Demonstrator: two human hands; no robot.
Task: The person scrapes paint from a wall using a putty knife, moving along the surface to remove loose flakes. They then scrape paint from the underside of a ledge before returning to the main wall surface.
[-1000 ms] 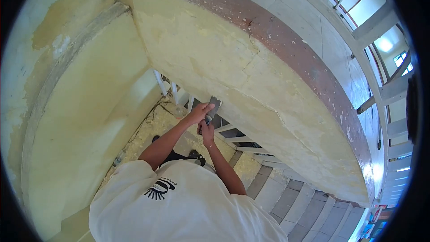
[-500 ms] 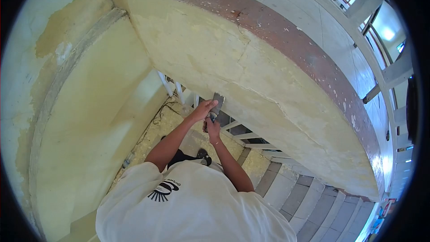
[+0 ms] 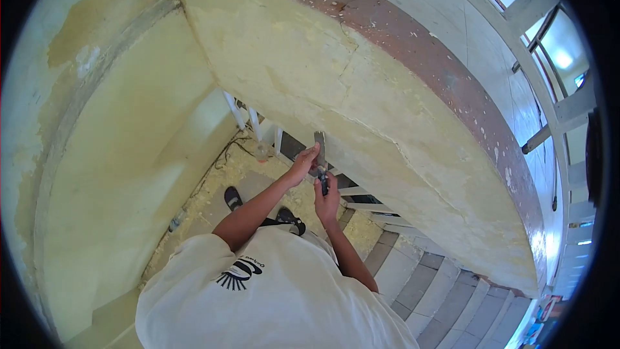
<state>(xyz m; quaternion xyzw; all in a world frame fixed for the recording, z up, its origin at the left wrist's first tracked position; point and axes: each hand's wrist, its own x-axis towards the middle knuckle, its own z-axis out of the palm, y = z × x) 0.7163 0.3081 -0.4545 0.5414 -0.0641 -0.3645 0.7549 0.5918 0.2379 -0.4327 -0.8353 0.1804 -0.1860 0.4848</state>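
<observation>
My right hand (image 3: 327, 199) is wrapped around the dark handle of a scraper (image 3: 320, 140). Closer to the blade, my left hand (image 3: 304, 163) grips the same tool from the side, its fingers closed. The flat metal blade points up and meets the lower part of a pale yellow, cracked plaster surface (image 3: 368, 148). My fingers hide part of the tool between blade and handle.
Yellow flakes litter the floor (image 3: 206, 210) around my sandalled feet. Tiled stairs (image 3: 426, 284) descend at the lower right. A reddish-brown edge (image 3: 413, 39) tops the plaster, with a white railing (image 3: 562, 113) beyond. White bars (image 3: 234, 110) stand below the plaster.
Both hands have shifted slightly right and down in view, the right one more. The scraper is more upright, and more of its handle and my feet show.
</observation>
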